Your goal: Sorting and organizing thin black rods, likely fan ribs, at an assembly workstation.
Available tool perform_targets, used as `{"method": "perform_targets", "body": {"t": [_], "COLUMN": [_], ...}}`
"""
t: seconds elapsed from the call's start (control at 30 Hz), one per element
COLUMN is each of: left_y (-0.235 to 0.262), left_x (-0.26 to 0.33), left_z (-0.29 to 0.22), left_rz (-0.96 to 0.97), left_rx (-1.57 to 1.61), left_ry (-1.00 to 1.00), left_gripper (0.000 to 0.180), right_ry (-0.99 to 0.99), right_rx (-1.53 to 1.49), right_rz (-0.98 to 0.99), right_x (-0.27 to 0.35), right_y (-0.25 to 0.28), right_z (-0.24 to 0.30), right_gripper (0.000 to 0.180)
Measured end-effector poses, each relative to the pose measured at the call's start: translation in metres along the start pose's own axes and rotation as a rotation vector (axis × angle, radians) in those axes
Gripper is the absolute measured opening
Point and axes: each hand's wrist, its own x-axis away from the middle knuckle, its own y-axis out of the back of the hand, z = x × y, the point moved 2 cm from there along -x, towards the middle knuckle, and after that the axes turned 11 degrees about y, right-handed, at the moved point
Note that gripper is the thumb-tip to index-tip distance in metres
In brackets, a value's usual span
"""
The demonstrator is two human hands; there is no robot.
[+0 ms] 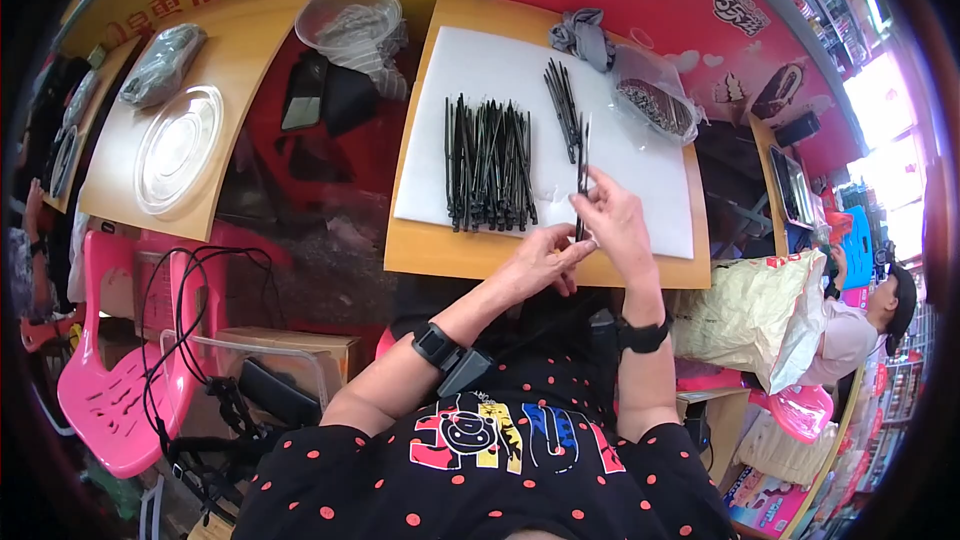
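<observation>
Single head-worn fisheye view, steeply downward, close over the wooden board [440, 255].

Thin black sticks [488, 166] with a slight plastic sheen lie heaped on a matt white sheet [640, 175], smooth like foam or paper, over a pale wooden board [425, 250] with a smooth finish. The right hand [612, 222] pinches one glossy black stick [582, 180]. A clear plastic bag [655, 100] glints beside crumpled grey cloth [583, 35]. A shiny metal plate [178, 148] sits on another wooden board [245, 50]; the pink chair [105, 390] is glossy moulded plastic.
</observation>
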Motion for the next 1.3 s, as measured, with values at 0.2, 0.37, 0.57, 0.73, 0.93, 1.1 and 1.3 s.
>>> {"method": "perform_targets", "body": {"t": [0.2,0.37,0.57,0.73,0.93,1.1,1.3], "left_y": [-0.009,-0.006,-0.002,-0.003,-0.003,-0.004,0.002], "left_x": [0.01,0.008,0.006,0.002,0.005,0.005,0.003], "left_z": [0.006,0.016,0.015,0.017,0.014,0.016,0.021], "left_rz": [0.287,0.332,0.297,0.328,0.303,0.299,0.281], "left_rx": [-0.283,-0.363,-0.373,-0.389,-0.39,-0.391,-0.309], "left_ry": [0.21,0.274,0.301,0.294,0.311,0.315,0.292], "left_gripper": [0.029,0.028,0.029,0.031,0.028,0.025,0.025], "right_ry": [0.061,0.058,0.023,0.131,-0.006,-0.152,-0.376], "right_rx": [-0.091,0.04,0.031,0.393,0.352,0.411,-0.027], "right_rz": [0.114,0.257,0.055,-0.186,-0.07,-0.008,0.096], "right_x": [-0.056,-0.079,-0.101,-0.116,-0.131,-0.145,-0.131], "right_y": [-0.01,-0.045,-0.026,-0.006,-0.013,-0.011,0.006], "right_z": [0.011,0.016,-0.038,-0.087,-0.088,-0.093,-0.106], "right_gripper": [0.05,0.052,0.036,0.018,0.015,0.017,0.014]}}
